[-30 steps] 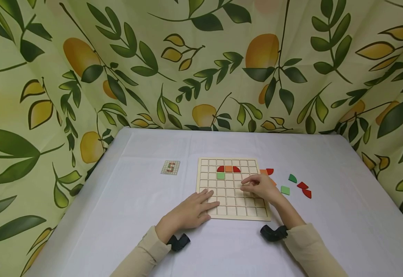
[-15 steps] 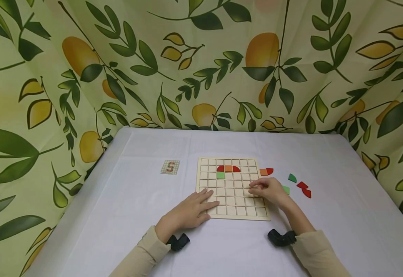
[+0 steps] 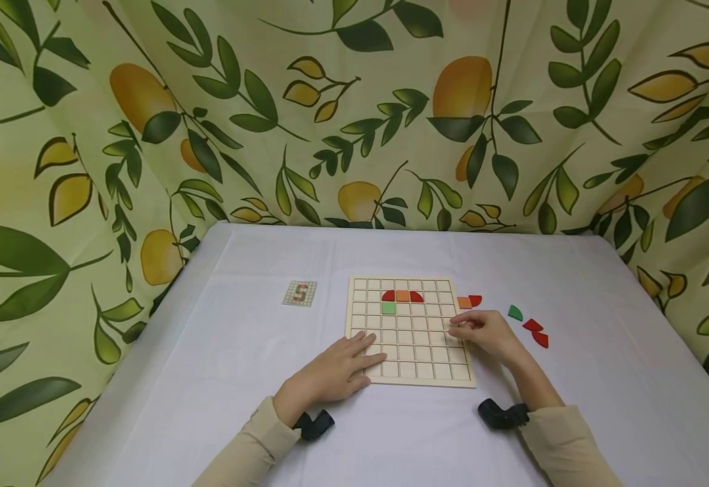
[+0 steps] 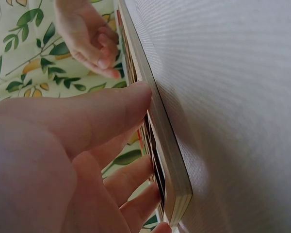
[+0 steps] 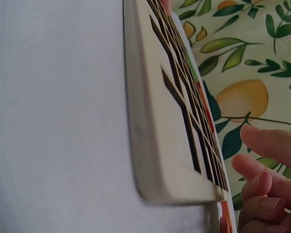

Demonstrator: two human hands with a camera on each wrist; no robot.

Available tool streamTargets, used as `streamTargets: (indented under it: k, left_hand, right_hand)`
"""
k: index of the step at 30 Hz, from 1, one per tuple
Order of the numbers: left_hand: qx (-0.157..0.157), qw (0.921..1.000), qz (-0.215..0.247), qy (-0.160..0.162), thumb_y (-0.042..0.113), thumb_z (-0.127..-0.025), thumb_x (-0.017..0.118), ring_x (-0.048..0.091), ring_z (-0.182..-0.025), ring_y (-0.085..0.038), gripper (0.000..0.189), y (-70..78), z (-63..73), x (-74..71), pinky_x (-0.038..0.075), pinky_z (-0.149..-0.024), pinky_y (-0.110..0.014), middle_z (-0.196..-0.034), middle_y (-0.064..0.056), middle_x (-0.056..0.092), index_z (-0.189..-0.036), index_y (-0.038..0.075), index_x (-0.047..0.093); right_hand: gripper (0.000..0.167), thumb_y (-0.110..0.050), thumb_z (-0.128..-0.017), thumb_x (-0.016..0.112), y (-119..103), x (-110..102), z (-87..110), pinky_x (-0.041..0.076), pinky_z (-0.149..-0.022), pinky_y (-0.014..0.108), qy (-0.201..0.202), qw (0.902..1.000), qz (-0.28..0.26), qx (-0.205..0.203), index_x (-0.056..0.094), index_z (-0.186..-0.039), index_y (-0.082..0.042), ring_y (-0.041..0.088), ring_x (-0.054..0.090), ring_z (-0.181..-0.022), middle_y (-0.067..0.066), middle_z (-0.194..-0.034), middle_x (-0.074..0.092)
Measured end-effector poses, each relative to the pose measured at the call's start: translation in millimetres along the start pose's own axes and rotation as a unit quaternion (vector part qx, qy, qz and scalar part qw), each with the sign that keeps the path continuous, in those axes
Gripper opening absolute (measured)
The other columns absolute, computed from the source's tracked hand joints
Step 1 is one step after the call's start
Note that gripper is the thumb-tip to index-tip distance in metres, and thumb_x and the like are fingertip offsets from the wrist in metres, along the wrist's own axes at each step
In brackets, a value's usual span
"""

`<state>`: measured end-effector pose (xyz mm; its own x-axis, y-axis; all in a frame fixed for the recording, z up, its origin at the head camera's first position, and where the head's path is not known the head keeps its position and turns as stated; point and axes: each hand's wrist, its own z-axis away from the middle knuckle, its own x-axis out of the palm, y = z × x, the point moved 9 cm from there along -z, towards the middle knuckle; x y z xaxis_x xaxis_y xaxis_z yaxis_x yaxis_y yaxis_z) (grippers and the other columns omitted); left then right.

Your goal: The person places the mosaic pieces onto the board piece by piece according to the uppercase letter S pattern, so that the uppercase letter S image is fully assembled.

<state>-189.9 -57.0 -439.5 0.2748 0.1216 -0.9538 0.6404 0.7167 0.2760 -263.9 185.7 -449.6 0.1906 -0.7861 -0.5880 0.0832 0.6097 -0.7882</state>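
A square wooden grid board [image 3: 409, 368] lies on the table. Near its top, two red quarter-round tiles flank an orange square tile [image 3: 402, 296], with a light green square tile [image 3: 388, 308] below the left one. My left hand [image 3: 330, 370] rests on the board's lower left, fingers spread; in the left wrist view its thumb [image 4: 131, 102] lies along the board's edge. Above the board's right edge hovers my right hand [image 3: 488, 333]. Its thumb and index finger stand apart in the right wrist view, nothing between them, the other fingers [image 5: 262, 204] loosely curled.
Right of the board lie an orange square [image 3: 465, 302], a red tile touching it, a dark green quarter-round tile [image 3: 515, 312] and two red tiles [image 3: 536, 329]. A small pattern card [image 3: 300, 293] lies left of the board. A leaf-printed curtain [image 3: 354, 135] hangs behind the table.
My right hand has drawn back rightward from over the board to its right edge, now covering the loose light green and orange tiles seen before. The left hand stays put.
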Motion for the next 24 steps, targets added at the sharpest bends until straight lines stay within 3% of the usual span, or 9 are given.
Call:
streamTargets:
  k: [6, 12, 19, 24]
  left_hand:
    - [-0.002, 1.0, 0.003, -0.002, 0.027, -0.099, 0.05, 0.026, -0.15, -0.03, 0.046, 0.3, -1.5, -0.9, 0.029, -0.121, -0.047, -0.159, -0.011, 0.033, -0.145, 0.023, 0.046]
    - [-0.005, 1.0, 0.006, -0.005, 0.027, -0.1, 0.049, 0.026, -0.15, -0.03, 0.046, 0.8, -1.0, -1.0, 0.028, -0.122, -0.047, -0.159, -0.011, 0.032, -0.145, 0.023, 0.045]
    - [-0.006, 1.0, 0.005, -0.006, 0.028, -0.1, 0.049, 0.025, -0.15, -0.03, 0.046, 0.2, -0.3, 0.4, 0.028, -0.122, -0.047, -0.159, -0.01, 0.031, -0.145, 0.023, 0.044]
    - [-0.003, 1.0, 0.006, -0.007, 0.028, -0.1, 0.049, 0.026, -0.15, -0.031, 0.046, 1.8, -0.5, 0.6, 0.028, -0.122, -0.047, -0.159, -0.011, 0.032, -0.145, 0.023, 0.044]
  right_hand:
    - [0.038, -0.024, -0.084, 0.073, 10, -11, -3.4, 0.039, -0.053, 0.018, 0.005, 0.9999, 0.014, 0.001, 0.068, -0.11, 0.003, 0.01, 0.046, -0.067, -0.003, -0.069, 0.049]
    - [0.042, -0.026, -0.086, 0.072, 23, -35, -3.3, 0.038, -0.054, 0.019, 0.03, 0.9993, 0.02, 0.01, 0.067, -0.114, 0.003, 0.006, 0.044, -0.063, -0.006, -0.066, 0.048]
    - [0.044, -0.028, -0.09, 0.067, 38, -65, 1.2, 0.035, -0.058, 0.022, 0.07, 0.9956, 0.044, 0.045, 0.063, -0.121, 0.003, 0.014, 0.042, -0.076, -0.001, -0.073, 0.047]
    - [0.046, -0.031, -0.09, 0.066, 59, -82, 4.6, 0.035, -0.054, 0.023, 0.093, 0.9914, 0.044, 0.081, 0.062, -0.123, 0.001, 0.012, 0.043, -0.069, -0.002, -0.073, 0.045]
